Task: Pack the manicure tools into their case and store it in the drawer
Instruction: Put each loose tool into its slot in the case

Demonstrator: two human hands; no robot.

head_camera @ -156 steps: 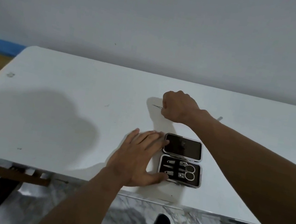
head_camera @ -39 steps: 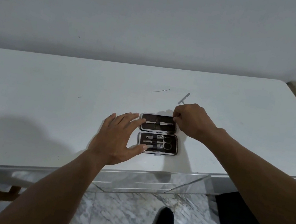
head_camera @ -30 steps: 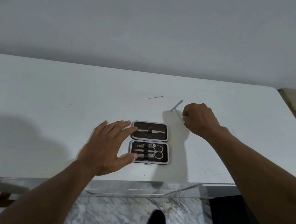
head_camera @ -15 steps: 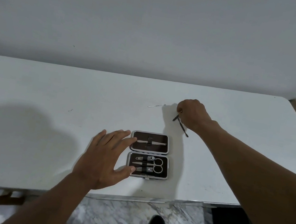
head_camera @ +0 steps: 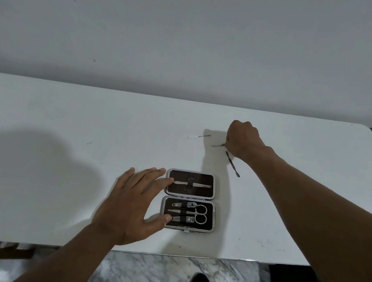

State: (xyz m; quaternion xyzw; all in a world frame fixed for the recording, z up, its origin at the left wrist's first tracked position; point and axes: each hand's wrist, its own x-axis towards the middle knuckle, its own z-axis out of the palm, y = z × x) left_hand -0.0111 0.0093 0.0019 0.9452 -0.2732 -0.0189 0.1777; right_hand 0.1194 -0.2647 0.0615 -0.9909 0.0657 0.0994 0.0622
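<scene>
The left hand (head_camera: pixel 131 208) lies flat with fingers spread at the left edge of the open case (head_camera: pixel 189 201), steadying it on the white table (head_camera: pixel 28 176); it grips nothing. In the case, tweezers (head_camera: pixel 192 184) sit under the far half's strap, and clippers and scissors (head_camera: pixel 199 214) fill the near half. Beyond it a thin pick (head_camera: pixel 199 136) lies loose on the table. Farther right, the right hand (head_camera: pixel 243 140) is curled shut, pinching a slim metal tool (head_camera: pixel 218 145) just off the surface, its shadow below. So the step in hand looks like fetching the remaining tools. Next, that tool must come back and slide under a free strap, then the pick. No drawer is in view.
</scene>
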